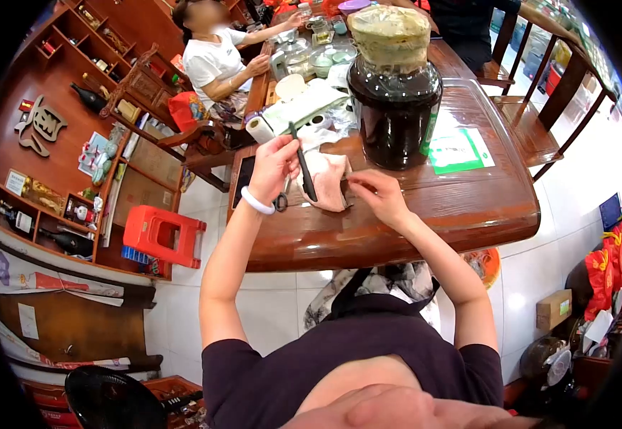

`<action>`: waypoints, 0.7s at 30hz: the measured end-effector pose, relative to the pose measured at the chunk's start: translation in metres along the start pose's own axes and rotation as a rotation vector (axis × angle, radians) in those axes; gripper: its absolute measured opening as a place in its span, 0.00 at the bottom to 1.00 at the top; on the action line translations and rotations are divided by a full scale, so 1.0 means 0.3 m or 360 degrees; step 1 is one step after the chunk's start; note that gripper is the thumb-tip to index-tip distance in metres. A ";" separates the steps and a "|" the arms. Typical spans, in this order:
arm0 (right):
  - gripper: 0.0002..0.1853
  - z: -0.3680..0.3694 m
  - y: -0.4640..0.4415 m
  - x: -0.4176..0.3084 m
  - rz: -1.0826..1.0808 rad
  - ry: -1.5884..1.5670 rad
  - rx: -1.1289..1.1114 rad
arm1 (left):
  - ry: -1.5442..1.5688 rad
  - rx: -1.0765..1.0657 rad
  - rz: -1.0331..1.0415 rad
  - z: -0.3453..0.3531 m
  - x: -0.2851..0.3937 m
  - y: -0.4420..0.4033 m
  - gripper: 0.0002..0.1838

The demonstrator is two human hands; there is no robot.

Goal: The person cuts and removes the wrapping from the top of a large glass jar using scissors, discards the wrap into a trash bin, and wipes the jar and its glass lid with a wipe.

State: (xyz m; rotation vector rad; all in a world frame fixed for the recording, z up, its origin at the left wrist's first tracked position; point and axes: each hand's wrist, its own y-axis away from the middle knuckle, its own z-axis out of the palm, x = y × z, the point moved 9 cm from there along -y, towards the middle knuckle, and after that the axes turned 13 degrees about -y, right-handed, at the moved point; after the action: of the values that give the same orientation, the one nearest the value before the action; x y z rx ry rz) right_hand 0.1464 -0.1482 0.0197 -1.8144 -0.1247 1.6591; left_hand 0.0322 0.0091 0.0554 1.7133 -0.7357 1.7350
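My left hand [275,168], with a white bangle at the wrist, is closed around a long, thin black tool [307,175] whose exact kind I cannot make out. Under the tool's lower end lies a folded pinkish cloth [329,183] on the wooden table. A small dark ring [280,203] shows below my left hand. My right hand [380,196] is at the cloth's right edge, thumb and fingers pinched together; whatever they hold is too small to see. Behind the cloth stands a big jar of dark liquid [395,118], its top wrapped in a pale cover [390,36].
The glossy table [461,207] has a green and white card [461,150], a paper roll [259,129] and glassware [322,57]. A person in white [214,64] sits at its far left. A red stool [162,232] stands left; a wooden chair [529,136] is at right.
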 end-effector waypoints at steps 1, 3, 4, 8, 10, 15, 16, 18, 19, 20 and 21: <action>0.10 0.003 -0.005 0.006 0.0062 -0.0004 -0.0006 | -0.0228 0.0007 0.0014 0.005 -0.002 -0.005 0.05; 0.11 -0.010 0.027 0.041 0.0116 0.0098 -0.0053 | -0.1098 0.0249 0.0252 -0.122 -0.048 -0.077 0.09; 0.11 -0.018 0.048 0.049 0.0158 0.0085 -0.0066 | -0.1745 0.0434 0.0537 -0.166 -0.032 -0.094 0.10; 0.12 -0.086 0.174 0.155 0.0471 0.0114 -0.0008 | -0.2271 0.0615 0.0018 -0.402 -0.212 -0.172 0.13; 0.11 -0.101 0.204 0.183 0.0546 0.0095 0.0042 | -0.2374 0.0626 -0.0094 -0.464 -0.283 -0.194 0.13; 0.11 -0.165 0.250 0.242 0.0680 -0.0160 0.0233 | -0.2680 0.0581 0.0040 -0.453 -0.349 -0.200 0.16; 0.11 -0.169 0.242 0.241 0.0663 -0.0185 0.0242 | -0.2708 0.0567 0.0197 -0.409 -0.320 -0.193 0.18; 0.11 -0.166 0.246 0.245 0.0628 -0.0131 0.0257 | -0.2717 0.0235 -0.0232 -0.313 -0.321 -0.121 0.19; 0.11 -0.160 0.236 0.231 0.0514 -0.0072 0.0231 | -0.2768 0.0217 -0.0338 -0.301 -0.328 -0.111 0.20; 0.11 -0.158 0.245 0.243 0.0548 -0.0081 0.0240 | -0.2808 0.0212 -0.0356 -0.293 -0.332 -0.101 0.20; 0.11 -0.154 0.244 0.238 0.0502 -0.0012 0.0227 | -0.2751 0.0211 -0.0372 -0.307 -0.351 -0.094 0.20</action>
State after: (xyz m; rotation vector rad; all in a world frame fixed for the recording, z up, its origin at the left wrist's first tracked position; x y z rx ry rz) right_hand 0.1759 -0.1883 -0.0808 -1.7877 0.2843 1.8366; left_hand -0.0092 0.0933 -0.0523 2.9748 -0.9233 -0.2623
